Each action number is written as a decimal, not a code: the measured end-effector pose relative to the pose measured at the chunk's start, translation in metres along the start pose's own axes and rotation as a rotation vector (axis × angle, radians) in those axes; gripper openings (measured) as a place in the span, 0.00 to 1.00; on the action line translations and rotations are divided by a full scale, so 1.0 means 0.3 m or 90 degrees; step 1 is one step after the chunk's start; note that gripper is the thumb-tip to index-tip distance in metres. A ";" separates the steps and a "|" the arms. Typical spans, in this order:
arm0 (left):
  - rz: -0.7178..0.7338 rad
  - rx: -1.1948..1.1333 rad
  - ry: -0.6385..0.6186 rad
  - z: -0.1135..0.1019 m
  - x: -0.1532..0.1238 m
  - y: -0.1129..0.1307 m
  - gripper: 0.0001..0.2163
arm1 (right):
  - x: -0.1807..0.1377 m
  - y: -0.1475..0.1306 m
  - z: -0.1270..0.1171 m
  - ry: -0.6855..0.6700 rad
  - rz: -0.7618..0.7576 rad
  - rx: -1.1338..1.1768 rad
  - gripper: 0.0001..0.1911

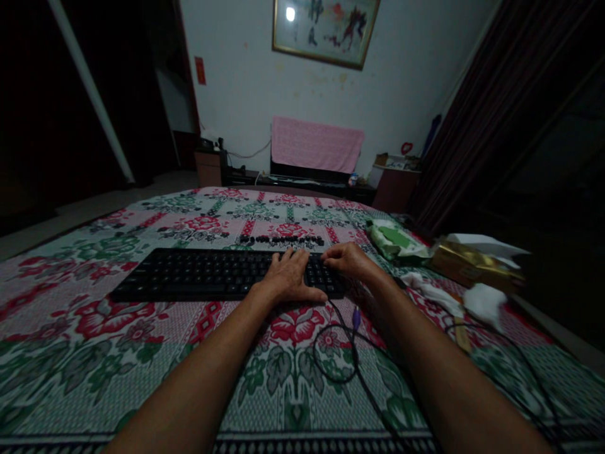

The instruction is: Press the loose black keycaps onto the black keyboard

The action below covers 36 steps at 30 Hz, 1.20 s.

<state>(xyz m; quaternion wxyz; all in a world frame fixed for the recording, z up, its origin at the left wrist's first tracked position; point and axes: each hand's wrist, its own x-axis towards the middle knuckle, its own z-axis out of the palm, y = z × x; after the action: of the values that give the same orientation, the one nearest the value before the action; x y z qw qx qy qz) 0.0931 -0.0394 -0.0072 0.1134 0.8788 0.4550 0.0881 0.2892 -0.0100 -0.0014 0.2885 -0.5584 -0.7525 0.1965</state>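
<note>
A black keyboard [198,272] lies on the flowered bedspread in front of me, its keys facing up. Spread across its right part, my left hand [289,277] rests with fingers apart and the thumb toward the near edge. My right hand [345,260] is at the number pad's far right corner, thumb and fingertips pinched together; whatever is between them is too small and dark to make out. Just behind the keyboard sits a row of small black pieces [283,239] that look like loose keycaps. A black cable [314,359] loops on the bedspread, with a purple plug [356,317].
To the right lie a green-and-white wipes pack [397,239], a gold tissue box [472,260] and crumpled white tissue [484,301]. The patterned bedspread [142,372] extends all around. Beyond it, a pink towel [316,144] covers a screen by the wall.
</note>
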 end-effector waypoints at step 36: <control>-0.002 0.004 -0.002 0.010 0.007 -0.005 0.51 | 0.011 0.018 -0.001 -0.015 -0.127 -0.219 0.17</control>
<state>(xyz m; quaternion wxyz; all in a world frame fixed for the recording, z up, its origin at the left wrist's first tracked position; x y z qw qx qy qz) 0.0941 -0.0372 -0.0103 0.1114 0.8785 0.4568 0.0850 0.2926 -0.0054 -0.0040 0.1979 -0.5198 -0.8300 0.0424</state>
